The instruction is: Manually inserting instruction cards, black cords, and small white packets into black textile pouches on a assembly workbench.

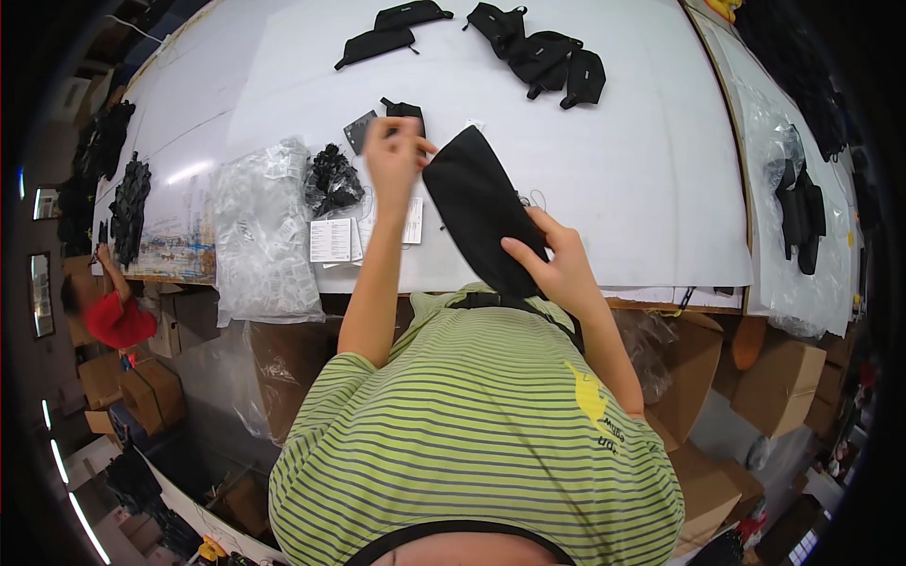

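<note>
A flat black fabric pouch (483, 209) is tilted in front of me over the near edge of the white table. My right hand (550, 253) grips its lower right side, thumb on the upper face. Beside the pouch's upper left corner is my left hand (394, 156), smeared by motion, its fingers partly bent; whether it holds anything is unclear. Another black pouch (409, 111) lies just beyond my left hand, next to a dark card (360, 130). A thin cord loop (536, 196) shows near my right hand.
Left on the table are clear plastic bags (264, 231), a bag of small black pieces (333, 179) and white printed cards (332, 241). Several black pouches (543, 58) lie at the far side. Cardboard boxes (779, 387) stand below; a person in red (121, 316) is far left.
</note>
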The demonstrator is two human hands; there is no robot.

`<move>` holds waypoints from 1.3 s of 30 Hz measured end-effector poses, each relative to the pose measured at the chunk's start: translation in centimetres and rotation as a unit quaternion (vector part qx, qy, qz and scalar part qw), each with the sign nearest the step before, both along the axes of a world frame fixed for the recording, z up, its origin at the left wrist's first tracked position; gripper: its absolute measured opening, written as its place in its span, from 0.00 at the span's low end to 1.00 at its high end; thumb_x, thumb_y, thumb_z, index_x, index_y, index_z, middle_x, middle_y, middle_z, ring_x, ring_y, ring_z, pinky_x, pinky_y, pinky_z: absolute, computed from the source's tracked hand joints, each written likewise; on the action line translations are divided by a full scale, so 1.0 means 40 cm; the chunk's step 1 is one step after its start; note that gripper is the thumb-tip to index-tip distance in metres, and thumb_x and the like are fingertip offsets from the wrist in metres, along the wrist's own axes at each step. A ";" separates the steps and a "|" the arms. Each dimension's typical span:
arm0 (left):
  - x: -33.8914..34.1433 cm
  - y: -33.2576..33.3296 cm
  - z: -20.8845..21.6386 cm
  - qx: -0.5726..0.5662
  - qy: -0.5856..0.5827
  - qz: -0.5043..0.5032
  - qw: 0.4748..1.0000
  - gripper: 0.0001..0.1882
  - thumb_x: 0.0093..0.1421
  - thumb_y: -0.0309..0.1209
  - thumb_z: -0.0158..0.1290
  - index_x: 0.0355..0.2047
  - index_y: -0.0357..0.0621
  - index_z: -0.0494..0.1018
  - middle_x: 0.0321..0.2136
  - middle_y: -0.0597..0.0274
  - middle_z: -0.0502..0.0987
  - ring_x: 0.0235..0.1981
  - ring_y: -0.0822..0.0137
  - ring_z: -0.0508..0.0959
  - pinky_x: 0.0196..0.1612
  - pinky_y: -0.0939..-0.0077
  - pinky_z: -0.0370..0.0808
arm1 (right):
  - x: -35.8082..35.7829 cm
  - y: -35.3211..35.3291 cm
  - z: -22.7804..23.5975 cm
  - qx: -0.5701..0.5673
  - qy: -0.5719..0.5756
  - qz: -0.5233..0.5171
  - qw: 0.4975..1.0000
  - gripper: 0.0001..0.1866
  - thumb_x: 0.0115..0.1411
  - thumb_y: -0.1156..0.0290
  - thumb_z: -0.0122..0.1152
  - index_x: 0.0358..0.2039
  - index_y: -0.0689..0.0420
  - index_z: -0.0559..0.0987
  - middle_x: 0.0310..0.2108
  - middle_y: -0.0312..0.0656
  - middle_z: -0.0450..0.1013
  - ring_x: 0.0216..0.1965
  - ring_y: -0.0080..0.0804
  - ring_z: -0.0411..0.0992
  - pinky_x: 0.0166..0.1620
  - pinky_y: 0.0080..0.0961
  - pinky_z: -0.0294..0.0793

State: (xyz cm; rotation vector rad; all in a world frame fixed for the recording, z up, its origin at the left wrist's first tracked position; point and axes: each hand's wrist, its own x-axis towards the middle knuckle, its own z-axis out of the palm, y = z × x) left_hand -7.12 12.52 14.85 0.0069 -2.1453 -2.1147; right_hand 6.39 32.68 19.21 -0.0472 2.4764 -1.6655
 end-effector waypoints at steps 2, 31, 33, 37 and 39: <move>-0.011 -0.055 0.043 0.060 0.040 0.052 0.996 0.07 0.63 0.30 0.43 0.35 0.39 0.67 0.23 0.54 0.78 0.14 0.80 0.69 0.18 0.88 0.66 | 0.010 0.010 0.005 -0.198 -0.017 -0.015 0.980 0.19 0.55 0.68 0.59 0.45 0.65 0.71 0.32 0.39 0.74 0.32 0.22 0.70 0.37 0.18 0.69; 0.175 0.020 0.128 -0.077 -0.156 -0.350 0.921 0.15 0.54 0.30 0.56 0.42 0.43 0.73 0.33 0.65 0.76 0.33 0.76 0.74 0.38 0.82 0.71 | 0.010 0.100 0.014 -0.151 -0.044 -0.019 0.987 0.14 0.57 0.69 0.56 0.44 0.58 0.74 0.36 0.36 0.73 0.36 0.20 0.68 0.42 0.17 0.67; 0.193 0.000 0.107 -0.093 -0.103 -0.427 0.894 0.22 0.51 0.34 0.59 0.48 0.46 0.72 0.33 0.67 0.74 0.35 0.75 0.72 0.39 0.82 0.69 | 0.015 0.108 -0.013 -0.205 -0.063 -0.072 0.974 0.09 0.54 0.72 0.60 0.36 0.59 0.78 0.29 0.34 0.74 0.33 0.19 0.69 0.40 0.16 0.67; 0.205 -0.031 0.095 -0.146 -0.111 -0.535 0.825 0.21 0.55 0.36 0.55 0.49 0.43 0.71 0.31 0.68 0.66 0.30 0.75 0.65 0.34 0.83 0.64 | 0.034 0.147 -0.072 -0.175 -0.048 -0.041 0.983 0.07 0.55 0.71 0.59 0.32 0.61 0.78 0.27 0.31 0.72 0.30 0.16 0.67 0.36 0.14 0.65; 0.200 -0.052 0.059 -0.152 -0.176 -0.531 0.815 0.17 0.62 0.37 0.47 0.49 0.44 0.71 0.33 0.67 0.64 0.27 0.77 0.63 0.33 0.84 0.64 | 0.038 0.167 -0.100 -0.171 -0.084 -0.050 0.980 0.07 0.55 0.70 0.60 0.31 0.61 0.77 0.25 0.30 0.71 0.29 0.15 0.65 0.35 0.13 0.64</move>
